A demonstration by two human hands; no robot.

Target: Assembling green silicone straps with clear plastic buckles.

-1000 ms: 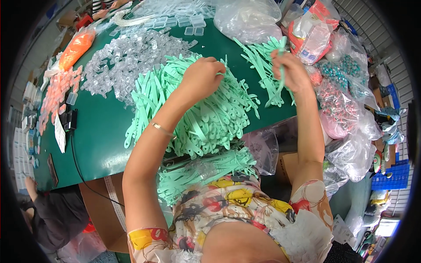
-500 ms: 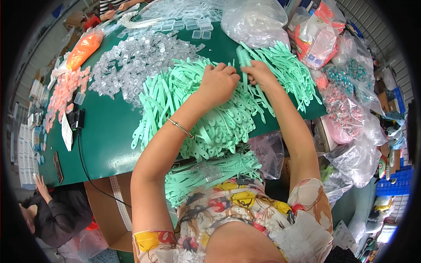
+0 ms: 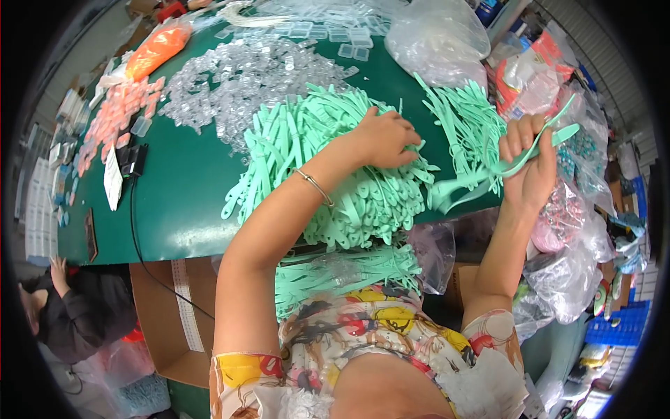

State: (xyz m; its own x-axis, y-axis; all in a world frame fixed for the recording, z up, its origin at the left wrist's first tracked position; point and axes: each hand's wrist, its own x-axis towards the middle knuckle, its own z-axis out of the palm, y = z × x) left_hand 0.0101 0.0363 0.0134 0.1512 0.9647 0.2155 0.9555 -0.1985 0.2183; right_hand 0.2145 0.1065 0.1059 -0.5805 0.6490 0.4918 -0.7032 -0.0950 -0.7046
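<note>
A large heap of mint-green flexible straps (image 3: 279, 150), many with a small hole at one end, lies in front of me. On its upper right side rests my left hand (image 3: 387, 140), fingers loosely bent and slightly apart, with no strap visible in them. Raised off to the right, my right hand (image 3: 530, 167) is closed around a few mint-green straps (image 3: 520, 162). Their ends stick out on both sides of the fist, and the lower left ends are blurred. Beyond, a smaller bunch of the same straps (image 3: 460, 126) lies on the green table (image 3: 185, 202).
Clear plastic pieces (image 3: 244, 80) spread behind the heap. Orange pieces (image 3: 118, 115) and an orange bag (image 3: 159, 50) are at left. A big clear bag (image 3: 440, 42) stands at the back; more filled bags (image 3: 558, 223) crowd the right. More straps (image 3: 349, 276) lie below the table edge. Someone sits at lower left.
My right hand has moved right and toward me from beside the heap, carrying straps. My left hand has stayed on the heap, its fingers loosening. The view has shifted slightly.
</note>
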